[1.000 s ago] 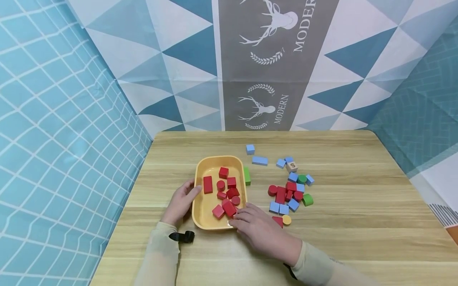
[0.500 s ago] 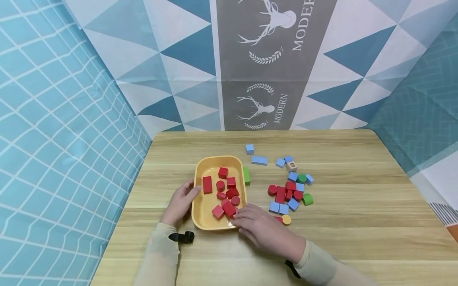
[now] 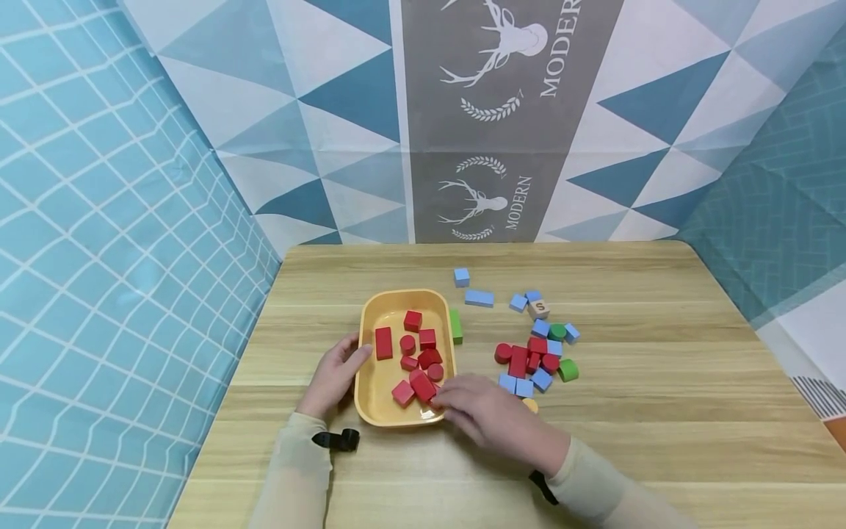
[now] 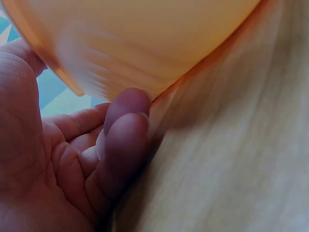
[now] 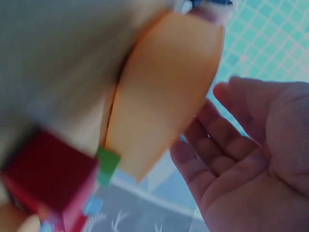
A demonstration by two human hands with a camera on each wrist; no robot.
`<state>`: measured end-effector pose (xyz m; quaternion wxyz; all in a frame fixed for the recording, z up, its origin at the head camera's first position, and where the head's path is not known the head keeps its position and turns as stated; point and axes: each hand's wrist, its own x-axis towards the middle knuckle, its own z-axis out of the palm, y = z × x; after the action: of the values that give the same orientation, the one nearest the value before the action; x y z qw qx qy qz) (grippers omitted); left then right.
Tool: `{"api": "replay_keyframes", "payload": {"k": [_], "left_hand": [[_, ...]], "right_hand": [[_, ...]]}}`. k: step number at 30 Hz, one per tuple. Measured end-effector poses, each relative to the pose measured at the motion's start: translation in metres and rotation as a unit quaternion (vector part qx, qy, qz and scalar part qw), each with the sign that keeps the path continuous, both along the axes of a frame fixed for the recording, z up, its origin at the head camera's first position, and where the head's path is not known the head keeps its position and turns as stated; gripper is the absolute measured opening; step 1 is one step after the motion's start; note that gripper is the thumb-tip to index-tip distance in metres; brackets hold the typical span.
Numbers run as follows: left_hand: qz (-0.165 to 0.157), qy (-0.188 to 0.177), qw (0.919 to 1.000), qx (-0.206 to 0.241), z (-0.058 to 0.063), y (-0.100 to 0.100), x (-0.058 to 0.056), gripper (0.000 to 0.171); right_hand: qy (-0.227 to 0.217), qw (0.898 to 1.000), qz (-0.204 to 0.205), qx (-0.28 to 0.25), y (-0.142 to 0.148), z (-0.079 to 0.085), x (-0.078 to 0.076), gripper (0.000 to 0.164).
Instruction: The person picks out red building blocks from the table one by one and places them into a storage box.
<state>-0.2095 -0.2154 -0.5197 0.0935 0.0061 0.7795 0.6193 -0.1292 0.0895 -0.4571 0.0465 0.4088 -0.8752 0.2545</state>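
Note:
A yellow plastic tray point(image 3: 375, 389) holds several red toy blocks point(image 3: 383, 343), among them cubes, cylinders and a rectangular one. At its left side my left hand point(image 3: 333, 378) grips the rim, the thumb over the edge. In the left wrist view, the fingers point(image 4: 128, 145) bend against the outer wall point(image 4: 145, 43). My right hand point(image 3: 492, 415) hovers at the tray's near right corner with relaxed fingertips over the rim. The right wrist view shows that hand point(image 5: 241, 150) with loosely bent fingers and nothing between them, beside the tray's outer wall point(image 5: 154, 92).
Right of the tray lie loose blocks: red ones point(image 3: 518, 361), blue ones point(image 3: 524, 387), a green arch point(image 3: 568, 369) and a lettered wooden cube point(image 3: 539, 308). A green block point(image 3: 456, 327) stands against the tray's right wall. Blue blocks point(image 3: 479, 297) lie behind.
My right hand has drawn back slightly to the right from over the tray's corner, now covering the red block near the yellow disc. My left hand and the tray have stayed put.

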Motion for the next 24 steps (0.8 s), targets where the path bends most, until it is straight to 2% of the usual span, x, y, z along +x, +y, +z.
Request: {"api": "replay_keyframes", "payload": {"k": [2, 4, 7, 10, 12, 15, 19, 24], "left_hand": [[-0.001, 0.003, 1.0000, 0.001, 0.000, 0.000, 0.000, 0.061], [0.002, 0.001, 1.0000, 0.007, 0.000, 0.000, -0.001, 0.060], [0.004, 0.000, 1.0000, 0.004, 0.000, 0.000, 0.000, 0.059], [0.007, -0.007, 1.0000, -0.001, 0.000, 0.000, 0.000, 0.058], [0.005, -0.012, 0.9999, 0.004, 0.000, 0.000, 0.001, 0.057], [0.006, -0.014, 0.9998, 0.008, 0.000, 0.000, 0.001, 0.059], [0.006, -0.015, 0.9998, 0.013, 0.000, 0.000, 0.001, 0.062], [0.007, -0.018, 0.9997, 0.013, 0.001, 0.000, 0.001, 0.061]], "right_hand": [[0.012, 0.999, -0.039, -0.007, 0.008, 0.004, -0.009, 0.026], [0.031, 0.995, -0.095, 0.002, 0.018, 0.005, -0.021, 0.026], [0.052, 0.980, -0.187, 0.039, 0.034, 0.001, -0.039, 0.029], [0.058, 0.967, -0.237, 0.075, 0.045, -0.006, -0.050, 0.031], [0.053, 0.964, -0.247, 0.086, 0.050, -0.012, -0.054, 0.031], [0.040, 0.965, -0.241, 0.097, 0.052, -0.018, -0.057, 0.025], [0.005, 0.963, -0.242, 0.123, 0.051, -0.024, -0.061, 0.020], [-0.015, 0.960, -0.254, 0.117, 0.049, -0.023, -0.062, 0.036]]}}
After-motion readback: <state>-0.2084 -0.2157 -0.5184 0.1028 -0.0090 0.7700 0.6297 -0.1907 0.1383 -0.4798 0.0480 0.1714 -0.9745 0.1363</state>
